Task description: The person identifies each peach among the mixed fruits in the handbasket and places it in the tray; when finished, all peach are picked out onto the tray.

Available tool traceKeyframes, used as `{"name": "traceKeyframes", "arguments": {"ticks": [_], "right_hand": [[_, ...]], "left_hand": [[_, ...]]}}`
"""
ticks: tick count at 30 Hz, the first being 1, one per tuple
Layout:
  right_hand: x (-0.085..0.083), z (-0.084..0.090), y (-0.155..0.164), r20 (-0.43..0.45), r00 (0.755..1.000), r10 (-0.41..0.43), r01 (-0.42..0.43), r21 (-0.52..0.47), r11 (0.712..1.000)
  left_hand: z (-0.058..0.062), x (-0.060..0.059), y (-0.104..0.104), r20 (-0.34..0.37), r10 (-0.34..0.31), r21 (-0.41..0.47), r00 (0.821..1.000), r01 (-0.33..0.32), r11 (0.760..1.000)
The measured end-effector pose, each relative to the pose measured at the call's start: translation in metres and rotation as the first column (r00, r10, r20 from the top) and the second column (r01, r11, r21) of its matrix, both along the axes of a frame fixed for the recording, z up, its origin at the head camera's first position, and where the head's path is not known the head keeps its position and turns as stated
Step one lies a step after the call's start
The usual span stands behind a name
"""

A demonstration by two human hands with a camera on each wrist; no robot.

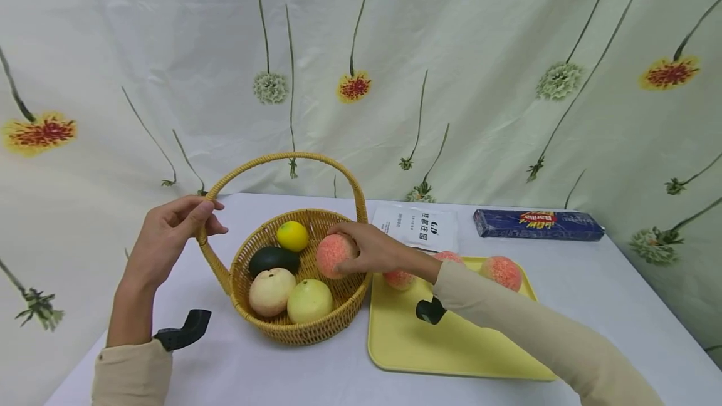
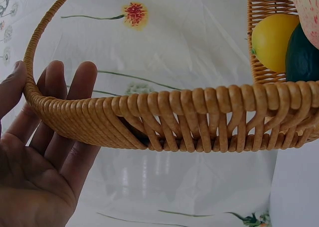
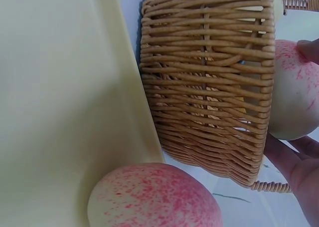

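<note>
Desk (image 1: 271,368), white cloth, carries everything; noted largest first.

Yellow tray (image 1: 451,343) lies flat to my right, its long side running away from me, its near left edge just beside the basket. Three peaches remain on its far end, partly hidden behind my right forearm.

Wicker basket (image 1: 293,324) stands upright, mouth up, handle (image 1: 282,158) arching across it from left to right. Inside: a yellow lemon (image 1: 292,235) at the back, a dark avocado (image 1: 274,259) just in front of it, a pale apple (image 1: 272,291) and a pale green fruit (image 1: 309,301) nearest me.

My left hand (image 1: 169,240) steadies the handle where it meets the left rim; the left wrist view shows the fingers (image 2: 75,102) fairly straight behind the wicker and the thumb over the front, a light pinch.

My right hand (image 1: 375,249) has its grip curled over a peach (image 1: 334,254), fingers on top and thumb at the near side. The peach sits inside the basket at its right rim, touching or just above the weave; I cannot tell which. It is nearly round, so it has no real long axis, and I cannot see which way its stem end points.

Step in hand, by my judgement: placing this peach into the basket. The next move calls for settling it in the open spot by the right wall, clear of the green fruit, then spreading the fingers and lifting clear under the handle.
</note>
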State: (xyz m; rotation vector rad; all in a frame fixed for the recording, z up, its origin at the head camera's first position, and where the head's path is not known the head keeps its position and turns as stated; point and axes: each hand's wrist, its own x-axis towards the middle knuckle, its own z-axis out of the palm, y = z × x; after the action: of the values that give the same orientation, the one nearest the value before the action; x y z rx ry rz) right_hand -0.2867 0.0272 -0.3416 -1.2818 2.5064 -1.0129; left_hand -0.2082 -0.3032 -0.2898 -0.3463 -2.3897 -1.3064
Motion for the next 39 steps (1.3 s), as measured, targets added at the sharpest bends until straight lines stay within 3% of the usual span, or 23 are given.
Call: {"name": "traceKeyframes", "arguments": {"ticks": [16, 31, 39], "right_hand": [[0.012, -0.002, 0.021, 0.187, 0.982, -0.007, 0.033, -0.135, 0.99], [0.016, -0.004, 0.036, 0.272, 0.962, 0.014, 0.05, -0.227, 0.973], [0.021, -0.006, 0.044, 0.285, 0.959, -0.01, 0.078, -0.23, 0.97]], "left_hand": [[0.001, -0.001, 0.0, 0.004, 0.002, -0.005, 1.0, -0.002, 1.0], [0.0, 0.0, 0.001, 0.003, -0.003, -0.001, 1.0, 0.003, 1.0], [0.0, 0.0, 0.0, 0.008, 0.001, -0.002, 1.0, -0.001, 1.0]]}}
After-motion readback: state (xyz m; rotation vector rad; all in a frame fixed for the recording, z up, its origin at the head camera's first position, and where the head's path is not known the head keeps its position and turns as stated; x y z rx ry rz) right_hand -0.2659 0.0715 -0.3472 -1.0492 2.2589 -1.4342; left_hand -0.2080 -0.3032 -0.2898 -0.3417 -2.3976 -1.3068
